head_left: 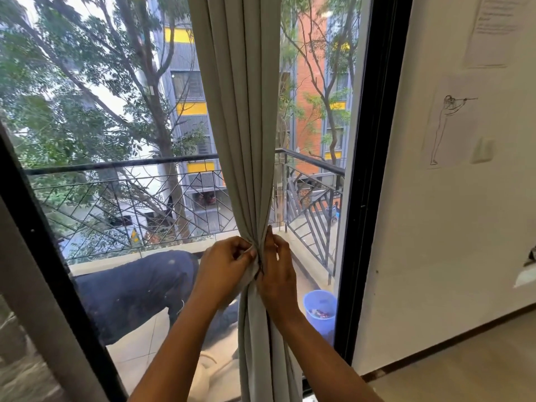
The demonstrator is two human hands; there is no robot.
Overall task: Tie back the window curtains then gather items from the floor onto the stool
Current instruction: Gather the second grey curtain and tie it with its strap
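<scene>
Hanging in front of the window glass (116, 198), the grey curtain (240, 111) is seen in the head view, the only view given. It is drawn together into one narrow bundle of folds, and the narrowest place is held between both hands, low in the picture. The left hand (223, 264) is closed on the left side of this waist. Its fingers (232, 245) are curled round a pale strip of cloth (251, 271), and it cannot be told whether this strip is a separate tie or only an edge of the curtain. The right hand (278, 268) is set against the right side, its fingers bent in and pinching the folds. No finished knot is visible, so the tying is judged to be in progress. Behind the glass a blue bucket (320, 309) is seen, and to the right a white wall (435, 227) and some floor (464, 372). The stool and the items to be gathered are not shown.

Several things could go wrong from here. If either grip is relaxed before the strip is pulled tight, the folds may be released and the bundle may spread again. If the strip is wrapped too loosely, the knot may be dragged downward by the weight of the cloth. If it is pulled too hard, the curtain may be strained at its hanging, which is out of view.
</scene>
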